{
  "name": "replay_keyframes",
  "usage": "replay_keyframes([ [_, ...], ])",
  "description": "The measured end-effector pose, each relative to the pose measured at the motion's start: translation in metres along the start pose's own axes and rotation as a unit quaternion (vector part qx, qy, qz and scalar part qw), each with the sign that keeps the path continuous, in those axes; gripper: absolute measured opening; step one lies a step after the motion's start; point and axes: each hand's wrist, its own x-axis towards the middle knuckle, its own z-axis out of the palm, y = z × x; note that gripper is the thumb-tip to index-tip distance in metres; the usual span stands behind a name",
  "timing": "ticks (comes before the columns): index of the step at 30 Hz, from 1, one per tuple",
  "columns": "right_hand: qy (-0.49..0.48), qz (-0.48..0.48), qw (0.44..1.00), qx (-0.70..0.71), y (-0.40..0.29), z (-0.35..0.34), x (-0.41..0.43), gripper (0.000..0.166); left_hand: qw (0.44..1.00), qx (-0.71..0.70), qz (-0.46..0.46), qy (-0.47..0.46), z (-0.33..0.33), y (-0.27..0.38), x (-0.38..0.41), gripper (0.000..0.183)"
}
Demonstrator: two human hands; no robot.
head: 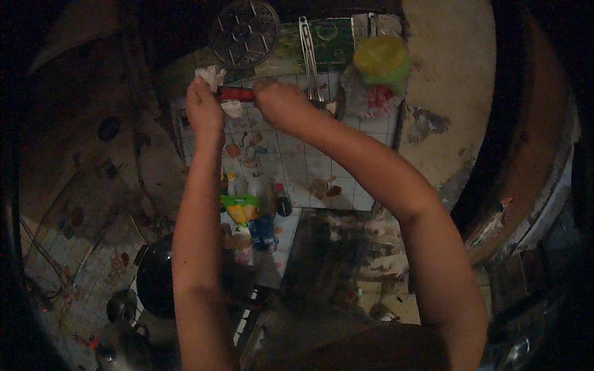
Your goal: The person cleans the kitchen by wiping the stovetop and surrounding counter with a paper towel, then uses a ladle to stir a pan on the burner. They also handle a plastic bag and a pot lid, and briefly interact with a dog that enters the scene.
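Observation:
In the upper middle, both arms reach up over the tiled wall. My left hand [204, 104] is closed around a crumpled white cloth or tissue [211, 76], at the left end of a red object [236, 94], perhaps a handle. My right hand [280, 102] grips the right end of the same red object. A white item [232, 109] shows just below it, too dim to name. Long metal utensils [310, 55] hang just behind my right hand, and a round perforated metal steamer rack [246, 32] is above the red object.
Yellow and green plastic [381, 60] hangs at the upper right above a red-and-clear bag [378, 99]. Lower down stand a dark bottle with a red cap [282, 199], a green and yellow packet [241, 209] and a blue packet [262, 232]. A black pan [155, 273] lies left of my left forearm.

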Motion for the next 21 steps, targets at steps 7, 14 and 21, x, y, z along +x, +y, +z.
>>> replay_keyframes([
  [7, -0.06, 0.096, 0.993, 0.026, 0.036, 0.011, 0.004, 0.031, 0.992, -0.009, -0.125, 0.002, -0.015, -0.019, -0.003, 0.031],
  [14, 0.001, 0.193, 0.98, 0.041, 0.087, -0.003, 0.014, 0.034, 0.954, -0.111, -0.258, -0.102, -0.008, -0.031, -0.04, 0.03],
  [21, 0.054, 0.152, 0.983, -0.082, 0.17, -0.033, 0.038, 0.038, 0.938, -0.074, -0.293, -0.172, 0.027, -0.029, -0.058, 0.032],
])
